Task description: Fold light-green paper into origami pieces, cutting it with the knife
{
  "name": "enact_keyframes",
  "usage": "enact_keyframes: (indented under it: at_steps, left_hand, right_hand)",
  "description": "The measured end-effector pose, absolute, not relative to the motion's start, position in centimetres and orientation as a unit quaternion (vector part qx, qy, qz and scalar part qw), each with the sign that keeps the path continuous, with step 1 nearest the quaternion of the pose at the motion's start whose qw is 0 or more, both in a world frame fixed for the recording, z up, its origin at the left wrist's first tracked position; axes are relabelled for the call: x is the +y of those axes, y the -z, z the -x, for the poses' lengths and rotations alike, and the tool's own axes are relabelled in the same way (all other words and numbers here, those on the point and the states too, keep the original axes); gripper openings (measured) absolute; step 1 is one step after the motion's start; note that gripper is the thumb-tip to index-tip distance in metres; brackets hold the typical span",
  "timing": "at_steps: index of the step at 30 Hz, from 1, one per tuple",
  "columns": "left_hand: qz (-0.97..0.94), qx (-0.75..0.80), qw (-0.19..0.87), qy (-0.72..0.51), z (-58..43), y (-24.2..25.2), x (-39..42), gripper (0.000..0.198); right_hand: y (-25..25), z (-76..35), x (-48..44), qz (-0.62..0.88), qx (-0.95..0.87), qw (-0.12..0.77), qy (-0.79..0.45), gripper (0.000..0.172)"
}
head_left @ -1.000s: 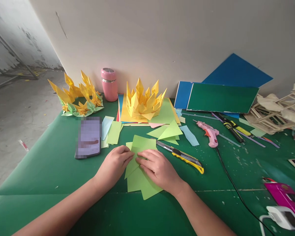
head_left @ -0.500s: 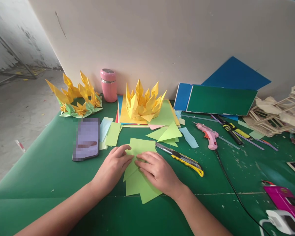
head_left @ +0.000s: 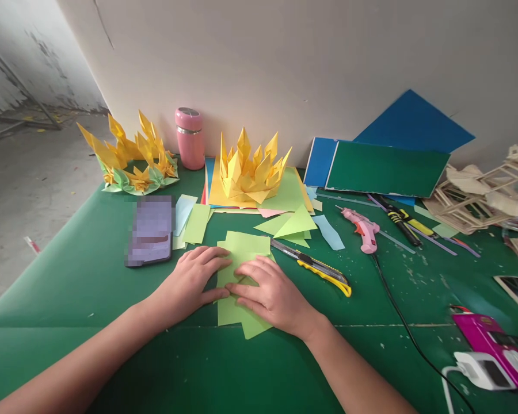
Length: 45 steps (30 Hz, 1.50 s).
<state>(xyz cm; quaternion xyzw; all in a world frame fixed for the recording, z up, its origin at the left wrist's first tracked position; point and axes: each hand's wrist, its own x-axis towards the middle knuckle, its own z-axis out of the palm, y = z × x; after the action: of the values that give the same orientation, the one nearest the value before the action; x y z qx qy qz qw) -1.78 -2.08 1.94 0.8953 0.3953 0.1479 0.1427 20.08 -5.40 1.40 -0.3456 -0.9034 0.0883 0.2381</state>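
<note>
Several light green paper sheets (head_left: pixel 248 242) lie overlapped on the table, their edges at different angles. My left hand (head_left: pixel 198 275) rests along the left edge of the paper, thumb and fingers apart. Spread over the middle of the sheets, the fingers of my right hand (head_left: pixel 270 293) press down on them. The two hands almost meet at the fingertips and hide part of the paper. Just right of the sheets is a yellow utility knife (head_left: pixel 317 268) with its blade out. Loose green paper pieces (head_left: pixel 296 223) lie behind them, one folded to a point.
Behind stand a yellow folded-paper crown (head_left: pixel 252 178), a second crown with green leaves (head_left: pixel 140 167) and a pink flask (head_left: pixel 190 141). A phone (head_left: pixel 151 230) lies left. Rightward are a pink glue gun (head_left: pixel 361 229) with a cord, a white plug (head_left: pixel 486 370) and a wooden stick model (head_left: pixel 479 198).
The left hand has shifted slightly left, its fingers flatter against the paper's edge. An angled sheet on the left now lies more squarely with the others. The view has tilted a little.
</note>
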Motion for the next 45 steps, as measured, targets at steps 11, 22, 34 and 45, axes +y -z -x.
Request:
enact_keyframes:
  at_steps: [11,22,34,45]
  left_hand:
    - [-0.904,0.387,0.123,-0.137,2.1,-1.9,-1.9,0.044]
    - [-0.900,0.393,0.138,-0.125,2.1,-1.9,-1.8,0.043]
    - [-0.920,0.364,0.097,-0.105,2.3,-1.4,-1.6,0.046]
    - [-0.905,0.375,0.137,-0.146,2.3,-2.1,-1.7,0.036]
  right_hand:
    - [-1.7,-19.7,-5.8,0.377,-0.891,0.248,-0.041,0.021]
    - [-2.3,-23.3,-4.4,0.549,-0.797,0.245,0.062,0.033]
    - [-1.3,-23.0,-3.8,0.572,-0.772,0.275,0.027,0.029]
    - [-0.6,-20.9,-2.2,0.543,-0.807,0.231,-0.002,0.048]
